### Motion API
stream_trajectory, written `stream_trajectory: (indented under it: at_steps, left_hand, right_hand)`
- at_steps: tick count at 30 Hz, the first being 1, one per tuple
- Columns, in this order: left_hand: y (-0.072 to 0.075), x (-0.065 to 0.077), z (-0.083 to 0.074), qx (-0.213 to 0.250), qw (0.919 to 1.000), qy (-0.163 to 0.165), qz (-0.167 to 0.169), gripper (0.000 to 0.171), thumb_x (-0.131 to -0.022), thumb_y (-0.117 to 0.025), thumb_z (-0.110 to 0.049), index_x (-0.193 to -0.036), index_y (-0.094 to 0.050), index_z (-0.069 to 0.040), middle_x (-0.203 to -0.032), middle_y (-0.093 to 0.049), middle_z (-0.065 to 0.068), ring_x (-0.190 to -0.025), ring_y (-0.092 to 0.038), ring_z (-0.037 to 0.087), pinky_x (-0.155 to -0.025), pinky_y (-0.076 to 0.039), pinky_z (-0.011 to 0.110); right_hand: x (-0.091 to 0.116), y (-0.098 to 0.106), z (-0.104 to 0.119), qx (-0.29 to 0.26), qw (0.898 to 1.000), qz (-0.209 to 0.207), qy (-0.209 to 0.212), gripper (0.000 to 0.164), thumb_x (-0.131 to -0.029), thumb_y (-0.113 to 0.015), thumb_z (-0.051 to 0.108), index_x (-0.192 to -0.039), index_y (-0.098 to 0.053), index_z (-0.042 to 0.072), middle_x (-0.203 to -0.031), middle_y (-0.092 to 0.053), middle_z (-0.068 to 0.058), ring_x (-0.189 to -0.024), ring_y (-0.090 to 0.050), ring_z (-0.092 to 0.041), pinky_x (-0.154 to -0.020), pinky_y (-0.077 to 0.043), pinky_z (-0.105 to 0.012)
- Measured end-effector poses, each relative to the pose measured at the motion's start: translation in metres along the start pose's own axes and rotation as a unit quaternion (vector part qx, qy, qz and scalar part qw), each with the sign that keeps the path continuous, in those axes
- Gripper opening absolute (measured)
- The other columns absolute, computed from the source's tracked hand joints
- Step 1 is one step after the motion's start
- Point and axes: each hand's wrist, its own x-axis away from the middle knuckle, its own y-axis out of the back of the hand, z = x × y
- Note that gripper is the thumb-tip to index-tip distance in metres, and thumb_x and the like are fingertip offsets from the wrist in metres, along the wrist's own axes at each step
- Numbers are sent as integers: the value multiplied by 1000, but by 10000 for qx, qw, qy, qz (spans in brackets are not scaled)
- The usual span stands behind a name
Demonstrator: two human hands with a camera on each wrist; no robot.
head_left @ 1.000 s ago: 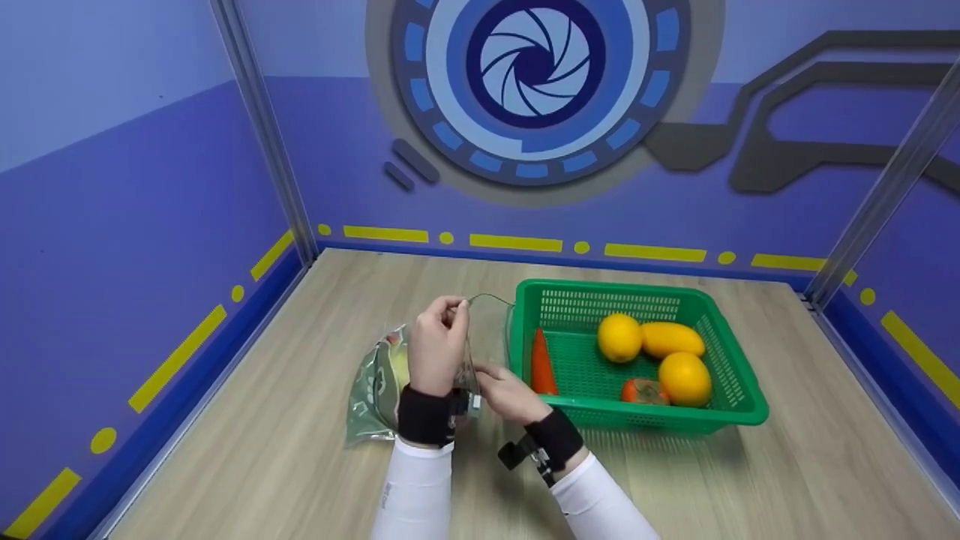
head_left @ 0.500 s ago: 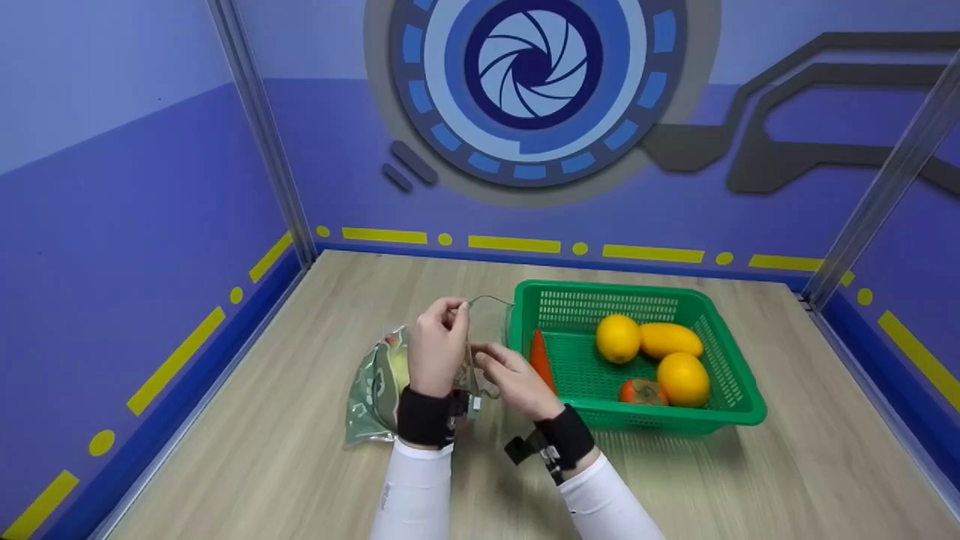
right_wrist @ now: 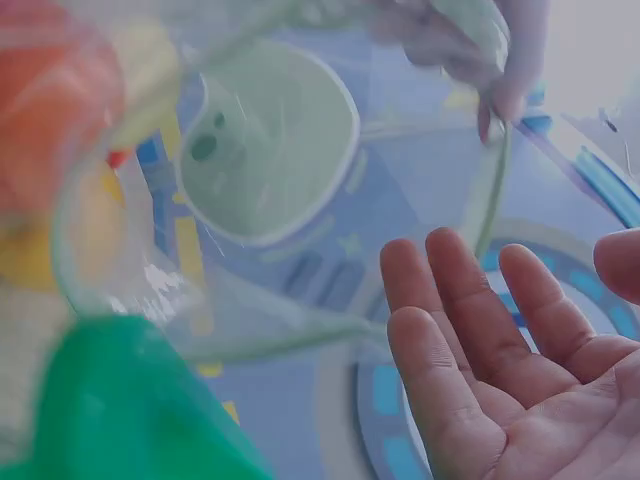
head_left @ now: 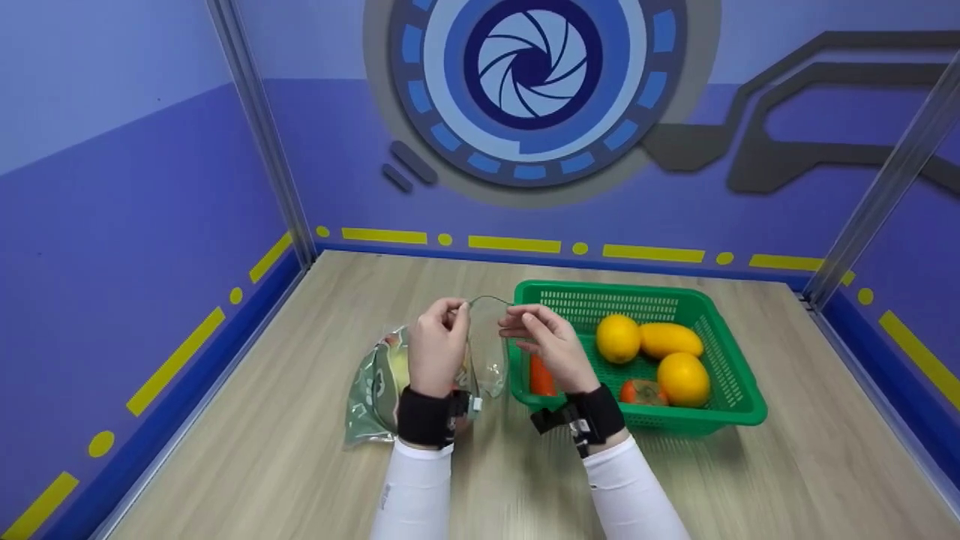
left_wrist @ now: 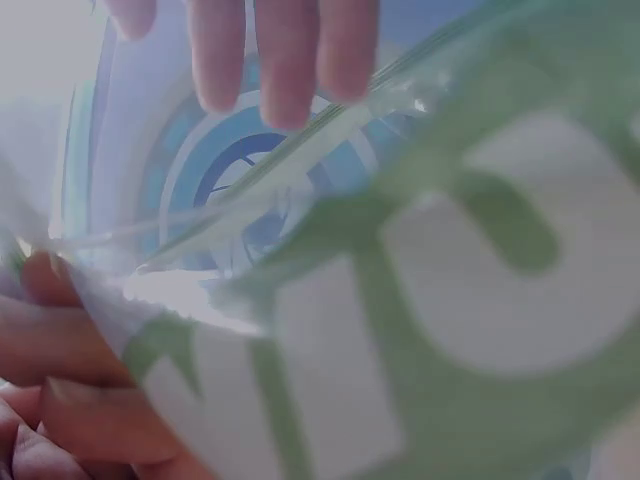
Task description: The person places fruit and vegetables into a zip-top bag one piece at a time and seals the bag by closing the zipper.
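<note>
In the head view my left hand (head_left: pixel 437 349) pinches the rim of a clear plastic bag (head_left: pixel 367 409) with green and white print. The left wrist view shows curled fingers (left_wrist: pixel 90 400) at the bag's edge. The mouth of the bag gapes towards the basket. My right hand (head_left: pixel 551 341) hovers at the basket's left side, beside the bag's far rim, its fingers loosely extended. In the right wrist view those fingers (right_wrist: pixel 470 320) hold nothing; whether they touch the rim I cannot tell. Inside the bag are a pale yellow item and an orange-red item (right_wrist: pixel 50 110), both blurred.
A green plastic basket (head_left: pixel 720 307) stands right of the bag. In it lie a carrot (head_left: pixel 541 377), two round yellow fruits (head_left: pixel 619 338) (head_left: pixel 684 379), a mango-like yellow fruit (head_left: pixel 671 340) and a persimmon (head_left: pixel 643 391). Blue walls enclose the wooden tabletop (head_left: pixel 285 420).
My right hand has moved up and right, away from the bag's near edge, to the basket's left rim, and its fingers have spread. My left hand has stayed in place.
</note>
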Motion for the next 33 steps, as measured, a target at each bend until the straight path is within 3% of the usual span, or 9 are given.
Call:
stream_trajectory:
  at_steps: [10, 12, 16, 20, 23, 27, 30, 33]
  left_hand:
    - [0, 1, 0, -32, 10000, -78, -28, 12, -97, -67, -8, -95, -76, 1, -66, -57, 1, -57, -44, 9, -56, -37, 22]
    - [0, 1, 0, -49, 9999, -102, -43, 12, -97, -67, -8, -94, -76, 0, -66, -57, 1, -57, -44, 8, -57, -37, 22]
    - [0, 1, 0, -58, 9999, -76, -33, 12, -97, -67, -8, -94, -76, 0, -67, -57, 1, -58, -45, 9, -57, -38, 22]
    - [0, 1, 0, -38, 10000, 29, 14, 13, -97, -67, -8, -95, -76, 0, -68, -57, 1, -58, -45, 10, -57, -38, 22]
    - [0, 1, 0, 1, 9999, 94, 64, 13, -98, -66, -9, -96, -75, 0, -68, -57, 1, -58, -46, 10, -56, -38, 22]
    - [0, 1, 0, 48, 9999, 72, 82, 13, -98, -66, -9, -96, -75, 0, -68, -57, 1, -58, -45, 9, -55, -37, 22]
    - [0, 1, 0, 38, 10000, 33, 72, 13, -98, -66, -9, -96, -76, 0, -67, -57, 1, -57, -45, 9, -55, -37, 22]
    - [1, 2, 0, 60, 9999, 47, 87, 13, -98, -66, -9, -96, -75, 0, -67, -56, 1, -57, -45, 10, -55, -36, 22]
  right_hand:
    - [-29, 48, 5, -77, 9959, -809, -392, 29, -112, -42, 19, -127, -61, 4, -115, -74, -12, -99, -72, -16, -85, -56, -28]
    - [-36, 56, 3, 141, 9944, -901, -536, 29, -112, -43, 20, -128, -60, 3, -117, -73, -15, -97, -72, -15, -82, -55, -26]
    - [-45, 67, -4, 1113, 9861, -792, -943, 33, -110, -46, 22, -133, -57, 1, -128, -66, -22, -96, -69, -14, -81, -52, -26]
    - [-53, 71, -16, 2399, 9604, -323, -1378, 40, -108, -50, 23, -139, -53, -1, -136, -59, -26, -105, -67, -25, -85, -52, -33]
    - [-56, 69, -25, 3265, 9314, 51, -1610, 46, -106, -53, 25, -141, -51, -4, -140, -55, -29, -119, -62, -37, -95, -52, -43]
    - [-57, 64, -35, 4104, 8915, 458, -1862, 53, -104, -55, 26, -143, -46, -9, -145, -52, -32, -129, -55, -41, -108, -46, -52]
    - [-57, 58, -40, 4437, 8684, 695, -2101, 57, -103, -57, 25, -145, -43, -12, -145, -52, -32, -120, -58, -37, -104, -48, -49]
    - [-56, 55, -46, 4449, 8589, 909, -2370, 53, -104, -57, 24, -141, -45, -11, -123, -61, -27, -92, -60, -27, -80, -53, -36]
